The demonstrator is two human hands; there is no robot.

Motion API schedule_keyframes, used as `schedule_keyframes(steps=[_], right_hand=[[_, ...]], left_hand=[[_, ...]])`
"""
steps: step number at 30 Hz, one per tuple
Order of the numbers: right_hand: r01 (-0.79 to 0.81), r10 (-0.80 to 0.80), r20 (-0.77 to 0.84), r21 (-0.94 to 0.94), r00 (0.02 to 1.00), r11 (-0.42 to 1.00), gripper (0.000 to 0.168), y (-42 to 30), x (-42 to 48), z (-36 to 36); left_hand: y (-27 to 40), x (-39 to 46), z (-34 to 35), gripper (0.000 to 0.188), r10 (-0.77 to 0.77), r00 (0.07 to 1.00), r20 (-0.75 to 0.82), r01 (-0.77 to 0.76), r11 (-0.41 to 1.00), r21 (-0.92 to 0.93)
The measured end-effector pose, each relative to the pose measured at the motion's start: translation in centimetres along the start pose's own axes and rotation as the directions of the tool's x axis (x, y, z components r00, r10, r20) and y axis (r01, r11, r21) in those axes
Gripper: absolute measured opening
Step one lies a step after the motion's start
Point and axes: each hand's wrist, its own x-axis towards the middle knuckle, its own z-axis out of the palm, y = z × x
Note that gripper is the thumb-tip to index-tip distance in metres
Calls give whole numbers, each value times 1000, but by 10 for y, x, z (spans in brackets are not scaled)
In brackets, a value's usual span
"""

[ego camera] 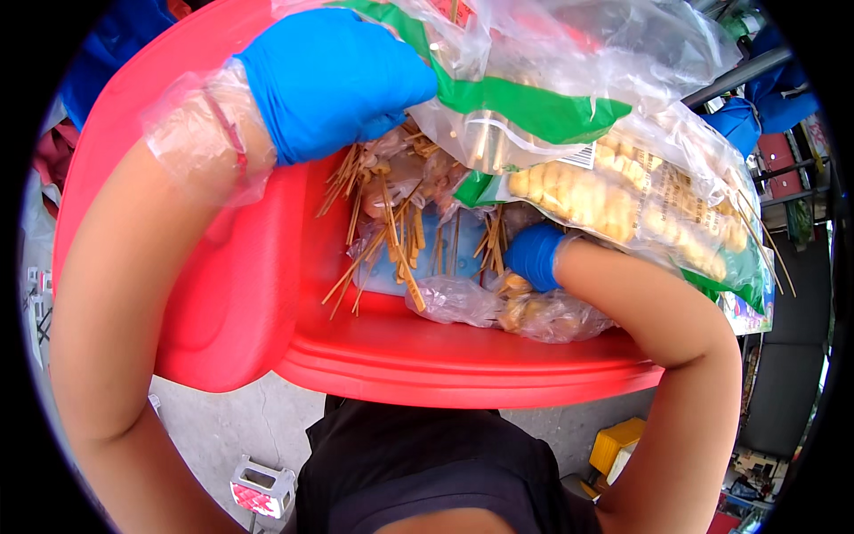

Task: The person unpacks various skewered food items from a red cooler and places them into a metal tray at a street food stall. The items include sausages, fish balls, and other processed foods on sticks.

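Observation:
My left hand, in a blue glove with clear plastic around the wrist, is curled at the edge of a clear plastic bag with a green band. Skewer sticks show through that bag. My right hand, also gloved in blue, reaches into a red plastic cooler box beneath a bag of pale yellow skewered food. Its fingers are hidden among bundled wooden skewers and bagged food. Near the box's front wall, below my right hand, lies a clear bag with brownish food pieces.
A light-blue slab lies under the skewers. The red lid or side panel stands left of the opening. On the concrete floor are a grey-white stool and a yellow box. A metal bar runs at upper right.

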Motion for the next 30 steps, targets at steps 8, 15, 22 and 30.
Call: schedule_keyframes(steps=[8,15,22,30], right_hand=[[25,94,-368,305,925,952,33,13,-31,-20],[147,280,-675,502,683,852,28,4,-64,-40],[147,495,-684,653,537,743,40,-8,-94,-83],[483,483,-800,600,356,638,58,-55,-166,-155]], left_hand=[[-14,5,18,14,-66,998,22,67,997,-29],[-24,3,35,15,-117,990,83,121,992,-42],[-25,1,36,15,-134,983,121,149,982,-117],[-44,15,19,25,87,991,105,-54,956,-288]])
